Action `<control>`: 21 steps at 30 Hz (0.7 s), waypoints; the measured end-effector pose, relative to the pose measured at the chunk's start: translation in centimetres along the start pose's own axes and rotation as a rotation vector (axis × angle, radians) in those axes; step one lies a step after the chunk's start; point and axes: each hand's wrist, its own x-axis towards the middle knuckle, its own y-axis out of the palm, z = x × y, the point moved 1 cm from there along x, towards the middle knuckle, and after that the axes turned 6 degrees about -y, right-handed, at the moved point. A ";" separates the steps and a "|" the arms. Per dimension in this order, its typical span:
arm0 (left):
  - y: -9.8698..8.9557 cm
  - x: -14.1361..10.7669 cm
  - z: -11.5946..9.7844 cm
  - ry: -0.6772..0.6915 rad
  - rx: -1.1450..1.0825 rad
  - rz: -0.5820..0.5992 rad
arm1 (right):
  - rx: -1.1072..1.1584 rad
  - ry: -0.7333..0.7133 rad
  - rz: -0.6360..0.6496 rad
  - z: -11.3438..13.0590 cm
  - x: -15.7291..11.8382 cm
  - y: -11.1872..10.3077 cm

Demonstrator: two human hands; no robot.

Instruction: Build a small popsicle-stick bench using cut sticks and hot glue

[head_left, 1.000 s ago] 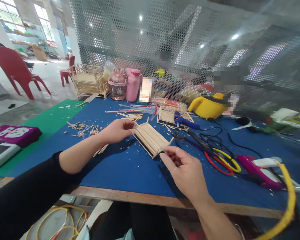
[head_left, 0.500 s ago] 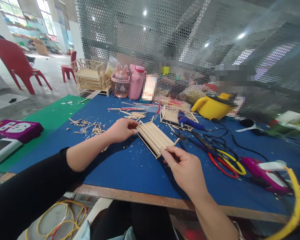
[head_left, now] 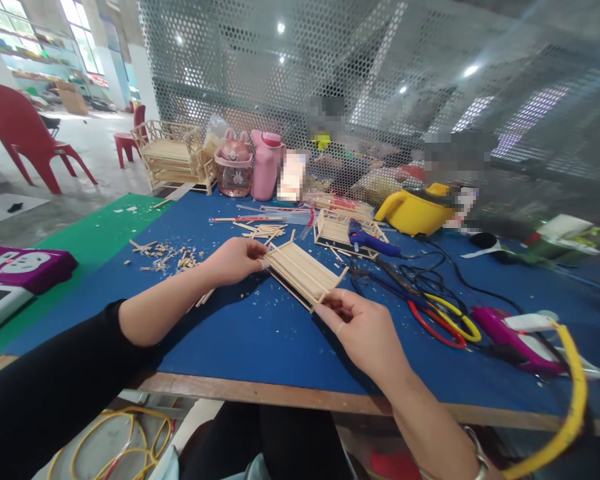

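Observation:
My left hand [head_left: 237,260] pinches the far left corner of a small stick-built panel frame [head_left: 307,270] between thumb and fingertips. At its near right corner, the thumb and fingers of my right hand [head_left: 363,323] are closed on the edge. The panel is made of pale thin wooden sticks laid side by side, with stick ends jutting past its corners. It sits tilted just over the blue mat [head_left: 240,347]. My fingertips partly hide both gripped corners.
Beyond the panel lie loose sticks [head_left: 265,231], another stick frame [head_left: 333,230] and a blue glue gun [head_left: 375,241]. Stick offcuts [head_left: 167,257] are scattered at left. Pliers with red and yellow handles [head_left: 440,327], black cables and a purple power strip [head_left: 517,343] lie at right.
The view has shifted slightly, moving everything a little to the left. Both hands keep hold of the panel; a stick that stood out across its top now lies less distinct.

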 end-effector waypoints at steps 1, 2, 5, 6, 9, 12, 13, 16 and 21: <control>-0.2 -0.1 0.0 -0.006 0.008 0.003 | -0.017 -0.001 0.021 -0.1 0.3 -0.1; -0.3 -0.1 0.0 -0.012 0.016 0.007 | -0.028 -0.007 0.044 -0.3 0.6 -0.3; -0.6 -0.3 -0.1 -0.031 0.034 0.022 | 0.004 -0.026 0.128 -0.7 1.3 -0.6; -0.6 -0.3 -0.2 -0.037 0.040 0.019 | 0.044 -0.030 0.166 -0.9 1.4 -0.9; -0.8 -1.0 -0.9 -0.043 0.104 -0.081 | 0.150 -0.024 0.262 -1.8 1.8 -2.5; -0.5 -2.2 -2.4 0.185 0.304 -0.362 | 0.106 -0.016 0.225 -3.0 3.0 -5.4; -0.1 -2.8 -3.0 0.341 0.390 -0.429 | 0.070 -0.028 0.168 -3.4 3.7 -6.4; 1.9 -4.2 -4.5 0.781 0.629 -0.381 | -0.129 -0.119 -0.078 -4.6 6.5 -8.7; 4.6 -5.1 -5.0 0.887 0.902 -0.197 | -0.523 -0.234 -0.205 -6.4 10.4 -9.3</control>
